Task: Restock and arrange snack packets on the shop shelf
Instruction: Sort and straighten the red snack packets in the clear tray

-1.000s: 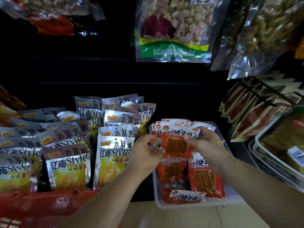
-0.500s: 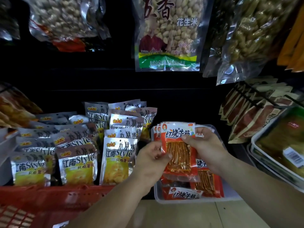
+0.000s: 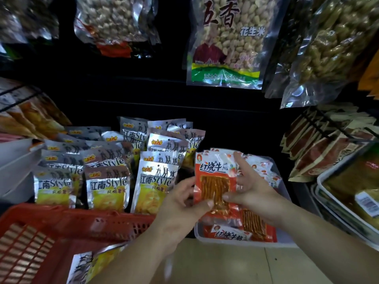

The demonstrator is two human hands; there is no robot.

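At the far left a red basket [image 3: 61, 232] sits low in front of the display. Behind it the silver packets [image 3: 106, 185] stand in leaning ranks, with no hand on them. Next along is the left hand [image 3: 182, 203], which pinches the lower left corner of the red packet [image 3: 214, 179], thumb on the printed face and the other fingers tucked behind the edge. The red packet is held up in the air between both hands. Its long axis runs upright, printed header at the top and leaning a little away from the person, face turned toward them. The right hand [image 3: 252, 193] pinches it from the other side, thumb laid across the lower front and forefinger stretched up along the right edge. Beneath and behind it is the clear tray [image 3: 246, 243], where flat packets [image 3: 229, 234] of the same kind lie at the front and a standing row [image 3: 259, 167] of them fills the back, just beyond the right hand's fingertips. That, I would say, is the relation that matters. The held packet stands the same way as the row and sits just in front of it, slightly to its left. So the slot lies away from the person and a touch rightward, nearer the right hand than the left. Further right, brown packets [image 3: 320, 152] hang on a wire rack, well apart from all this.
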